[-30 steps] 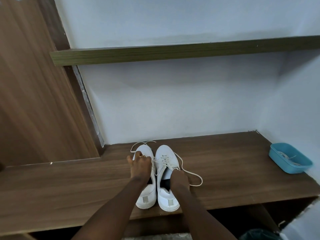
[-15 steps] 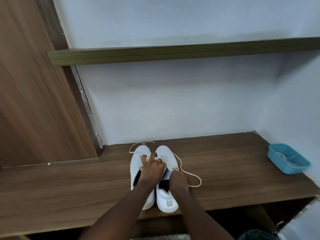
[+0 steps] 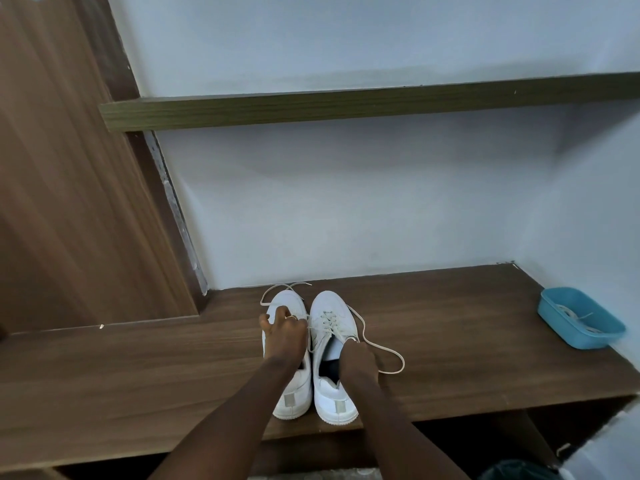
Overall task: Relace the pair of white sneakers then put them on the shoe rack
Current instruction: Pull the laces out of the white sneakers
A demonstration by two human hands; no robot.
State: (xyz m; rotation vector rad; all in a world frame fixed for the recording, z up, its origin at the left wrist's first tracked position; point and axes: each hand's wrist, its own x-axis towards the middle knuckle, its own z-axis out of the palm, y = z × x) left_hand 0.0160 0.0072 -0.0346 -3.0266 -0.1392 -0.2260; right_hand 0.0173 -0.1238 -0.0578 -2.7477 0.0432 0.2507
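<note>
White low-top lace-up sneakers [image 3: 329,304] stand as a pair on the brown wood-grain shelf board [image 3: 138,375], near the middle of its length and close to its front edge, toes towards the back of the board, heels towards us. We find the left sneaker [image 3: 294,396] and the right sneaker [image 3: 335,403] side by side and touching. The left hand [image 3: 284,332], with a ring on one finger, rests on the laced front of the left sneaker; its fingers are bent together over the upper, the thumb set apart on the outer side, gripping the shoe. The right hand [image 3: 358,358] sits at the collar of the right sneaker; its fingers are hidden from us and we cannot tell how they lie. A loose white lace [image 3: 398,355] runs from the right sneaker in a loop across the board beside that hand. At the right end of the board sits a light blue plastic tray [image 3: 581,337]. Above the board hangs a narrow olive-brown wall shelf [image 3: 346,102].
</note>
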